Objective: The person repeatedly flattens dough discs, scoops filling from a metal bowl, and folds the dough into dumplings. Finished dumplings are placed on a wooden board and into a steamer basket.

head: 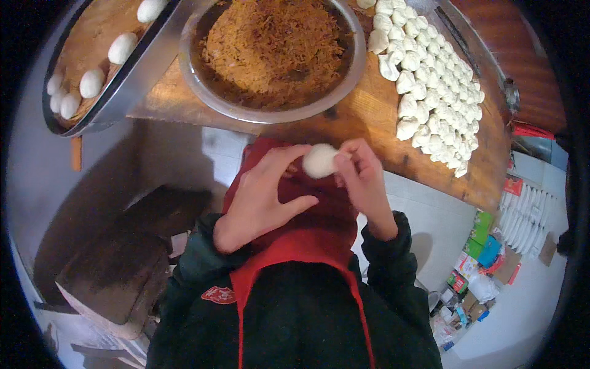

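A smooth white dough ball (319,161), slightly blurred, is up in front of the red apron. The fingers and thumb of my right hand (364,173) pinch its right side. My left hand (267,193) is at the ball's left, thumb and fingers spread. Its fingertips come close to the ball, but I cannot tell whether they touch it. Just beyond my hands stands a wide metal bowl (272,116) heaped with shredded orange-brown filling (272,46). To the right, many small pieces of pale dough (438,92) lie packed together on the wooden table (387,138).
At the upper left, a round metal-rimmed pan (124,69) holds several white dough balls (92,83) along its near edge. A dark stick (456,39) lies behind the dough pieces. Boxes and packets (474,276) crowd the lower right. A dark padded seat (115,272) is at lower left.
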`<action>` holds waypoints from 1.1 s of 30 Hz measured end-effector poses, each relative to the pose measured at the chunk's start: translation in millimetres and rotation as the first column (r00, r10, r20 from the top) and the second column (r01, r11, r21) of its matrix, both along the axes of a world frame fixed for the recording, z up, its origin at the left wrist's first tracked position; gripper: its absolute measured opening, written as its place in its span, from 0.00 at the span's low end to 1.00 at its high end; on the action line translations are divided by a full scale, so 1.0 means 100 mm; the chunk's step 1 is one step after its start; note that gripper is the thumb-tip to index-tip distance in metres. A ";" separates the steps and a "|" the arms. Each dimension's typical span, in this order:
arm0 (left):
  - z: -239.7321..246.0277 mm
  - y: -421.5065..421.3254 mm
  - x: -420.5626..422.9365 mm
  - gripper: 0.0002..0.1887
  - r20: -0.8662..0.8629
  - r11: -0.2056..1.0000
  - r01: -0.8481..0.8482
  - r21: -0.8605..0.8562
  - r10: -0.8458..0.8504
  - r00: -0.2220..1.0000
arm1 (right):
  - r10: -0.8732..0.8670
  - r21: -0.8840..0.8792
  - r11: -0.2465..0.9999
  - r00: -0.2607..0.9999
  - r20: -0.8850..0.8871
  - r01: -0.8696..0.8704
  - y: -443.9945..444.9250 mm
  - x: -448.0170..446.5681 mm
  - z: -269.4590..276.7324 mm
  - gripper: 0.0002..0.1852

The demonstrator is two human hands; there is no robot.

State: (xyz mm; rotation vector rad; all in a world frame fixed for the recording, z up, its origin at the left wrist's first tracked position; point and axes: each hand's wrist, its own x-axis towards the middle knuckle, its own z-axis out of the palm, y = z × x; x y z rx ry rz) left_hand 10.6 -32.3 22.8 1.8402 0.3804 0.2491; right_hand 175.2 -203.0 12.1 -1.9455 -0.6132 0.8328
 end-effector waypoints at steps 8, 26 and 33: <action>-0.16 0.03 -0.05 0.25 -0.038 0.999 0.033 -0.041 -0.035 0.999 | 0.332 -0.353 0.933 0.210 0.920 0.073 0.23 0.89 -0.25 0.14; -0.35 -0.16 0.05 0.15 0.045 0.994 0.100 0.036 -0.102 0.994 | 0.245 -0.293 0.947 0.290 0.925 0.135 0.59 1.03 -0.36 0.25; -0.27 -0.10 0.07 0.13 0.047 0.991 0.118 0.063 -0.121 0.992 | 0.370 -0.427 0.900 0.357 0.858 0.092 0.39 0.70 -0.22 0.25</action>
